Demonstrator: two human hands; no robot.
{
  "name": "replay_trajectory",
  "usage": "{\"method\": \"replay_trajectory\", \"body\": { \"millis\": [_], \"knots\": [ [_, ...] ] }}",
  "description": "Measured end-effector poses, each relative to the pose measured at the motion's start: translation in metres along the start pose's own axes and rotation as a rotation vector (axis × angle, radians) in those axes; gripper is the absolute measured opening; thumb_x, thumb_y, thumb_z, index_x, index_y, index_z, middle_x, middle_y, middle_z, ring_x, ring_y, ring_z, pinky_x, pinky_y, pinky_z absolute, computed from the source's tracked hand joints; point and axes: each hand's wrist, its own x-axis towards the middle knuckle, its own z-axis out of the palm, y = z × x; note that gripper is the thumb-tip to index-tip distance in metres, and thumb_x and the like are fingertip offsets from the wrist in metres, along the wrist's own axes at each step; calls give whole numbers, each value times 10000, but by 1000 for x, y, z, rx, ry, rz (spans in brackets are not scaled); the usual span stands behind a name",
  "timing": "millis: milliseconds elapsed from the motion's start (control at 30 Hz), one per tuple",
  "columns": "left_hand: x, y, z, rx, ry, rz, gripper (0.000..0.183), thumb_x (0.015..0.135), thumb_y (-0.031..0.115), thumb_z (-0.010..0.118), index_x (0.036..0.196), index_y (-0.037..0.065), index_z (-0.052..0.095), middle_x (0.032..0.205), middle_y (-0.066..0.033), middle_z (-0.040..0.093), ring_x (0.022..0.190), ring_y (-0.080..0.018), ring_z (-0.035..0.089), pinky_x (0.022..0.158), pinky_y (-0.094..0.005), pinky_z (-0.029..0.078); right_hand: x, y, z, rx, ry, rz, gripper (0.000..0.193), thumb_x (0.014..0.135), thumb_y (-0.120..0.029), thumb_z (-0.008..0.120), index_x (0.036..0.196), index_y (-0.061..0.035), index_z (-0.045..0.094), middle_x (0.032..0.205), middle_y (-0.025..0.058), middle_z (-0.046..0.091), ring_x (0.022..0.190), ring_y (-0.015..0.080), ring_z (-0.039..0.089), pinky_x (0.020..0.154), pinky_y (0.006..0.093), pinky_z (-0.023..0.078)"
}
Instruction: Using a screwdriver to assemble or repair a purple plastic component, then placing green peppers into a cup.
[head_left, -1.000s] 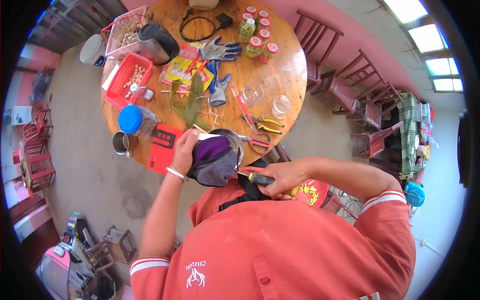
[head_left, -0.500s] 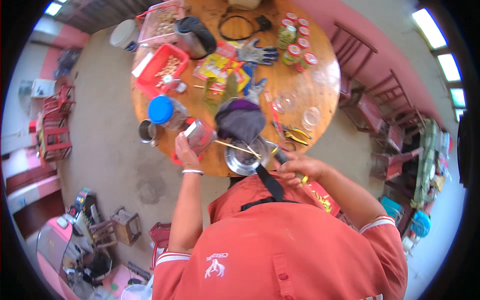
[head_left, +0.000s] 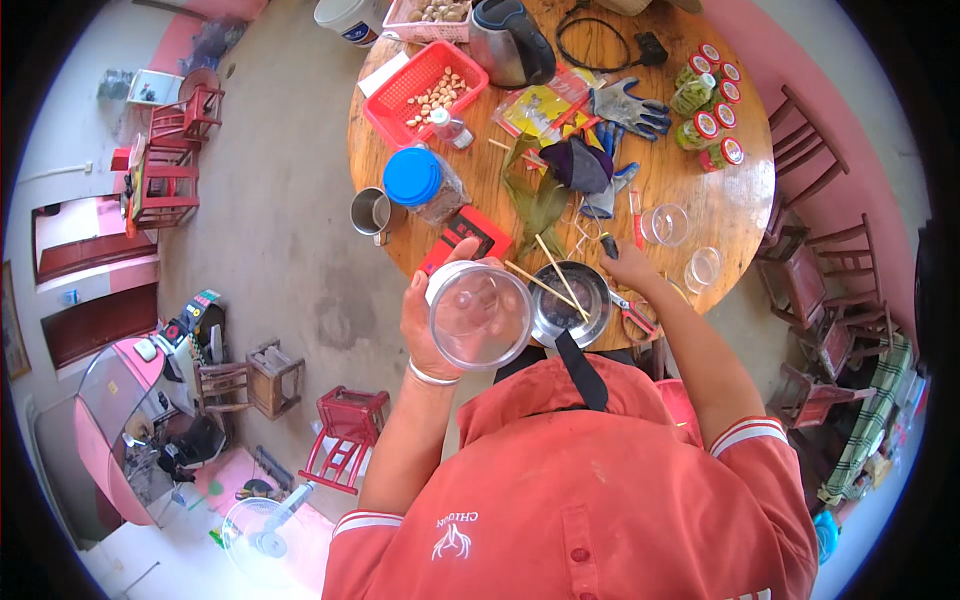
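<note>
My left hand (head_left: pixel 428 318) is wrapped round a clear plastic jar (head_left: pixel 482 318), whose round end faces up, beside a metal pan (head_left: pixel 603 322). Two wooden chopsticks (head_left: pixel 562 276) slant over the pan, one end inside it. To the pan's right, my right hand (head_left: pixel 632 268) is closed on a slim tool (head_left: pixel 608 244) with a black and yellow handle; its tip is hard to make out. Red-handled scissors (head_left: pixel 638 322) lie just below that hand. A dark purple and grey cloth item (head_left: pixel 580 165) rests beyond it.
On the round wooden table (head_left: pixel 490 185) are a blue-lidded jar (head_left: pixel 415 178), a steel mug (head_left: pixel 371 212), a red basket (head_left: pixel 385 112) of nuts, a kettle (head_left: pixel 508 45), gloves (head_left: pixel 628 108), clear cups (head_left: pixel 703 268) and several small jars (head_left: pixel 696 95). A red stool (head_left: pixel 345 430) stands on the floor.
The jar in my left hand has tipped so its round end faces up. My right hand has moved away from me with its tool, beyond the pan. The whole view has shifted.
</note>
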Motion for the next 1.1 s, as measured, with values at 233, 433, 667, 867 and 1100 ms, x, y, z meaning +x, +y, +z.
{"method": "replay_trajectory", "body": {
  "millis": [233,433,667,867,1100],
  "knots": [
    [9,-5,2,55,-122,-54,702,887,524,453,1409,66,348,1249,-208,497,970,-351,569,695,-415,495,-13,29,14,-306,123,2,429,768,-298,613,1084,-10,568,1010,260,630,978,390,605,872,457,466],
    [10,-16,17,219,51,-100,686,892,494,461,1396,43,350,1307,-195,474,1106,-326,540,772,-404,490,-50,4,7,-289,271,-113,339,814,-243,585,1054,-4,614,942,204,656,902,321,642,805,406,496],
    [19,-20,15,266,120,-76,629,876,417,500,1328,-12,408,1248,-202,530,1025,-297,598,760,-362,529,-210,-109,-17,347,469,-753,137,834,-18,531,955,0,592,950,88,639,706,146,605,679,252,497],
    [20,-46,27,788,149,-43,504,905,370,474,1248,1,478,1087,-118,587,1007,-191,566,845,-281,448,-234,-139,-5,-181,338,-719,484,777,-95,602,1238,-78,454,970,140,612,718,333,627,610,414,529],
    [6,-65,15,1184,-70,76,502,913,369,461,1201,-41,501,1080,-105,575,997,-172,545,887,-290,415,-237,-119,2,-77,-118,-638,508,805,-147,584,1290,-145,436,870,142,625,671,342,618,615,472,499]
  ]
}}
